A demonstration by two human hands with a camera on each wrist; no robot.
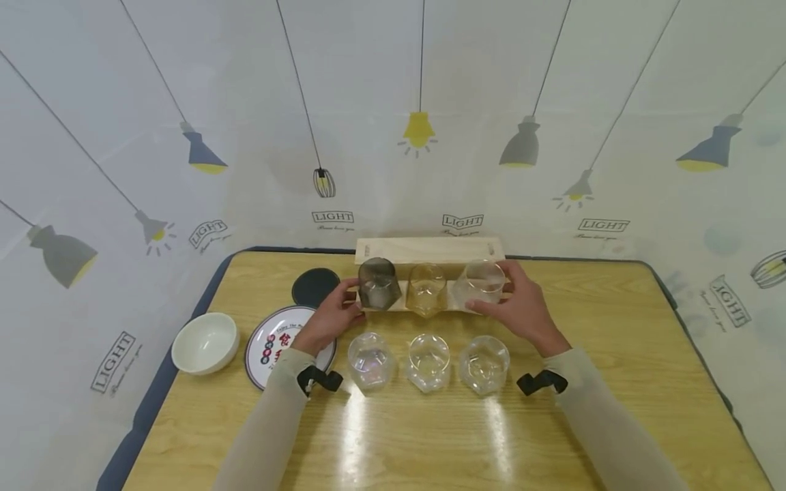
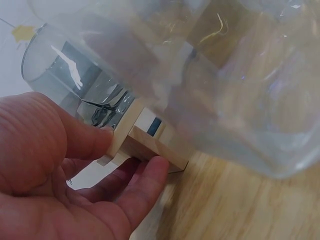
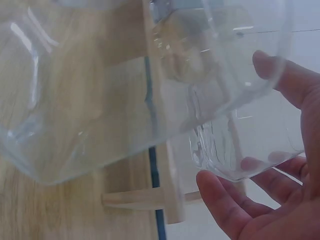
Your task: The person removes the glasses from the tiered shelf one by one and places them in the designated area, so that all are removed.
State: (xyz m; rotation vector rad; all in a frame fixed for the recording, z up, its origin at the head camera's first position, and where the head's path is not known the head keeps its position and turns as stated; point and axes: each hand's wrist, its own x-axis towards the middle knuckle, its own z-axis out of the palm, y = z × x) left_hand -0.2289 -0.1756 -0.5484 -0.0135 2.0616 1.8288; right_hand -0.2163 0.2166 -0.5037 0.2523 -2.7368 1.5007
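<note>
A light wooden rack (image 1: 430, 249) stands at the back of the table and carries three glasses: a smoky grey glass (image 1: 379, 283), an amber glass (image 1: 427, 288) and a clear glass (image 1: 482, 281). My left hand (image 1: 351, 301) grips the rack's left end; in the left wrist view its thumb and fingers (image 2: 150, 175) pinch the rack (image 2: 145, 142) below the grey glass (image 2: 70, 75). My right hand (image 1: 505, 294) holds the right end, curled beside the clear glass (image 3: 230, 100), with its fingers (image 3: 220, 200) near the rack's foot (image 3: 167, 200).
Three clear glasses (image 1: 370, 360) (image 1: 428, 361) (image 1: 484, 363) stand in a row just in front of the rack, between my forearms. To the left lie a black coaster (image 1: 315, 286), a printed plate (image 1: 270, 337) and a white bowl (image 1: 205, 342). A patterned curtain surrounds the table.
</note>
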